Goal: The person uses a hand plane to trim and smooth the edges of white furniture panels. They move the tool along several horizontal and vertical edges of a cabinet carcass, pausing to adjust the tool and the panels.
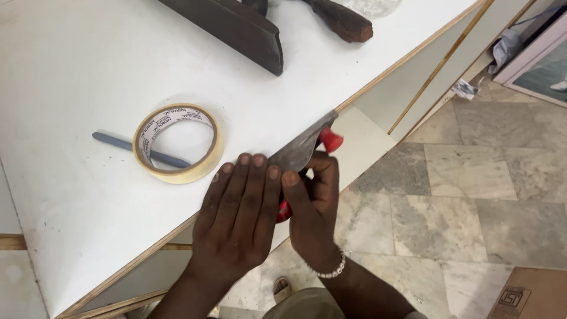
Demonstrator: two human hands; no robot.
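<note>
Your right hand (313, 204) is gripping a red-handled metal blade (301, 150) tilted against the edge of the white board (88, 195), while your left hand (239, 212) is pressing flat beside it, fingers together, fingertips touching the blade. A slip could be driving the blade's edge toward those fingers. Just left of your hands a masking tape roll (177, 143) is lying over a grey pencil (118, 143); grey stone floor tiles (472, 195) are showing to your right.
</note>
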